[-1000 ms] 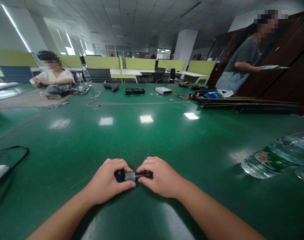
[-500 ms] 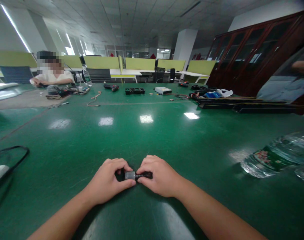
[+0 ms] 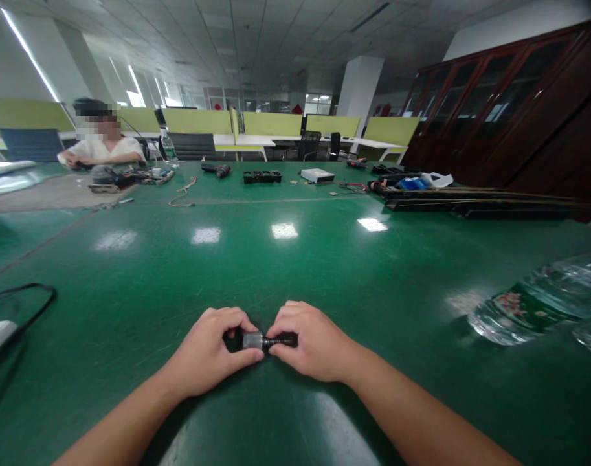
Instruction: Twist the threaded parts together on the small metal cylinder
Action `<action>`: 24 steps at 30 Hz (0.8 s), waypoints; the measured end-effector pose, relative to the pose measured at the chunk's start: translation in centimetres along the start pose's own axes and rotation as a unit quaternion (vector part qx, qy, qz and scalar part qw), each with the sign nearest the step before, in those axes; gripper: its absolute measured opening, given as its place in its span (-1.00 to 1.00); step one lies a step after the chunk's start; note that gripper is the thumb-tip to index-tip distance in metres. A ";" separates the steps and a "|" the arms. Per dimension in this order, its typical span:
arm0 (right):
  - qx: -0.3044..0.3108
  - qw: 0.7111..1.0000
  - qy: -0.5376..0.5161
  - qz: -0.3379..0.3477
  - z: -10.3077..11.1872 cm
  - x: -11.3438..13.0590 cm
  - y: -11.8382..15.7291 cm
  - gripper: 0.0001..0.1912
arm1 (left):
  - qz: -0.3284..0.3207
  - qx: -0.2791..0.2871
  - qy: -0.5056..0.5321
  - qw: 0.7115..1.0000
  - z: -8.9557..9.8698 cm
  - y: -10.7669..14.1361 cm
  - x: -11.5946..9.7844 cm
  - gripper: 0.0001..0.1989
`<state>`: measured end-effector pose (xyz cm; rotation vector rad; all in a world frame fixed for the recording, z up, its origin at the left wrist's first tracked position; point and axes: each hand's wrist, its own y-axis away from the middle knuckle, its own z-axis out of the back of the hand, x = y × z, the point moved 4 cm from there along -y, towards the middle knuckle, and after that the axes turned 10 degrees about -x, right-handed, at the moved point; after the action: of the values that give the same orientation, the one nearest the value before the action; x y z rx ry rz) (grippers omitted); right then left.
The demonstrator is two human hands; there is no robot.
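Low in the middle of the head view, a small grey metal cylinder [image 3: 253, 340] with a dark, ridged shaft [image 3: 278, 340] lies level between my hands, close to the tabletop. My left hand [image 3: 217, 346] is closed around the cylinder, thumb in front and fingers behind. The shaft end is pinched by my right hand [image 3: 307, 340], whose thumb and fingertips meet near the joint of shaft and cylinder. Both hands rest low over the green table [image 3: 256, 272], their fingertips almost touching. The cylinder's far left end is partly hidden in shadow and by my fingers.
A large water bottle [image 3: 528, 307] lies at the right. At the left are a black cable [image 3: 50, 298] and a white power strip [image 3: 1, 336]. Across the table sit a drill [image 3: 217, 169], a black bracket [image 3: 262, 177], a white box [image 3: 317, 175] and a seated person [image 3: 105, 145].
At the far right, the person whose arm and light clothing showed before is out of view. My hands keep nearly the same place and grip on the cylinder and shaft.
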<state>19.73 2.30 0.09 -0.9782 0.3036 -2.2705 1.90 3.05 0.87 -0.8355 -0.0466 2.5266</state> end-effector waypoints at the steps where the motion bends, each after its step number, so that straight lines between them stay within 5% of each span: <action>1: 0.002 1.000 0.000 -0.001 0.0 0.0 0.0 -0.89 | 0.001 0.000 0.000 1.000 0.0 0.0 0.0 -0.78; 24: 0.012 0.999 -0.004 -0.045 0.8 -0.5 0.2 -0.87 | -0.008 0.008 0.006 1.000 0.0 -0.1 0.2 -0.76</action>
<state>20.66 2.54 0.29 -1.0072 0.2338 -2.3449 1.76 3.20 0.78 -0.8407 -0.0296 2.5032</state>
